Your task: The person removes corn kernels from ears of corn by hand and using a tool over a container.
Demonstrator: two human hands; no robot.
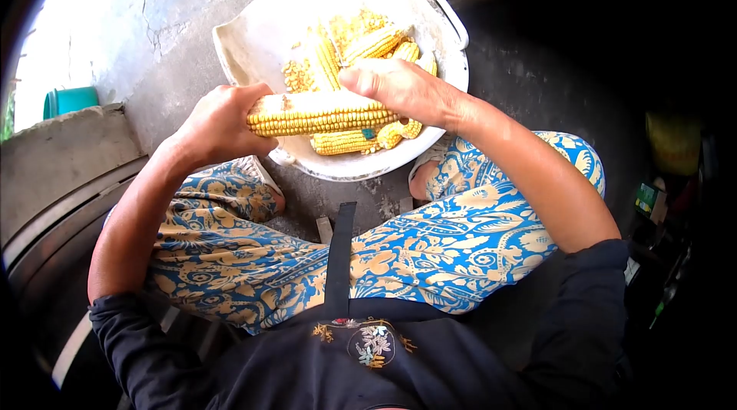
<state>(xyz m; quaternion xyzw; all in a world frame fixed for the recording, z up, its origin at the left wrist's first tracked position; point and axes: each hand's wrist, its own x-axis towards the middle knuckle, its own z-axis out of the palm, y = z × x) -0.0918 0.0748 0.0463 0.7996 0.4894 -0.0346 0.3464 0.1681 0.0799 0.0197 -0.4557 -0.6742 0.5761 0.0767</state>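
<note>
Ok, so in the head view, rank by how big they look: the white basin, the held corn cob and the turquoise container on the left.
Largest to smallest:
1. White basin
2. Held corn cob
3. Turquoise container, which seems farther off, so its true size is unsure

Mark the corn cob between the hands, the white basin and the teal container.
Corn cob (322,116): head view, middle of the kernel rows.
White basin (247,49): head view, bare inner wall.
Teal container (75,100): head view, middle of its side.
</note>
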